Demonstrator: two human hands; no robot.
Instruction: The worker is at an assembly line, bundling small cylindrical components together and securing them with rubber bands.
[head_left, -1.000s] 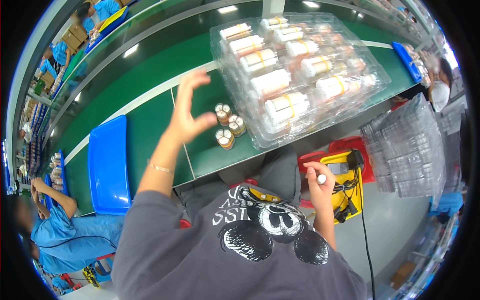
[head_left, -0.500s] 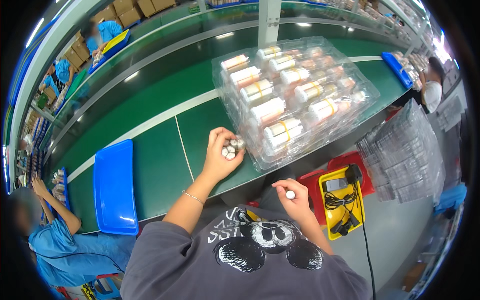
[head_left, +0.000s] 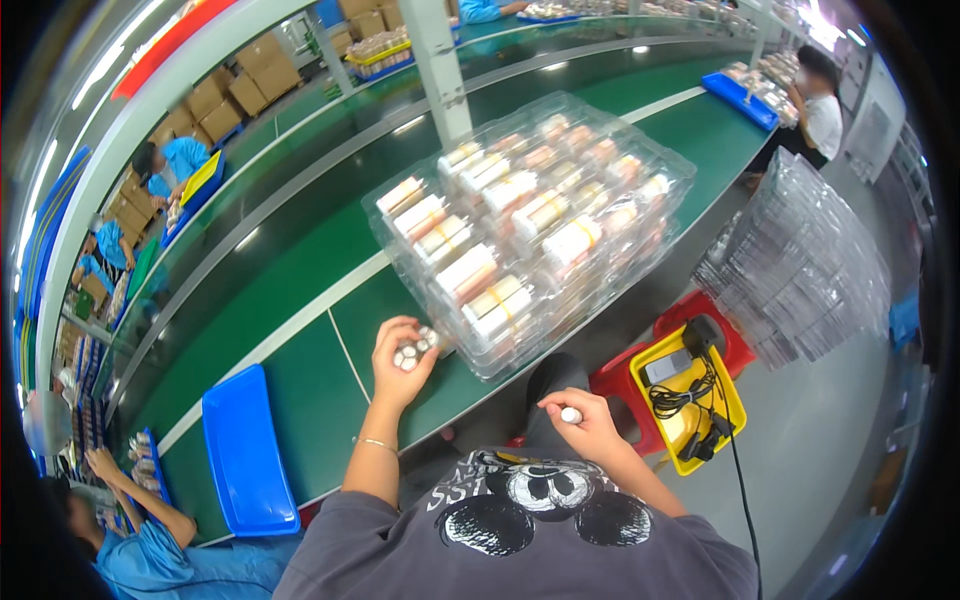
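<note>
My left hand (head_left: 400, 360) is closed around a small cluster of white-capped bottles (head_left: 412, 348), held just above the green table (head_left: 300, 390). It sits right beside the near left corner of a stack of clear plastic trays (head_left: 530, 230) filled with rows of small labelled bottles. My right hand (head_left: 580, 420) is lower, off the table's near edge, pinching one small white bottle (head_left: 570, 414) between its fingers.
A blue tray (head_left: 245, 455) lies on the table at my left. A yellow bin (head_left: 690, 400) with a cable and device rests on red stools at my right, next to a pile of clear trays (head_left: 800, 270). Other people in blue work along the line.
My left hand went from spread open above the loose bottles to closed around them and has lifted them. My right hand has stayed low with its small bottle.
</note>
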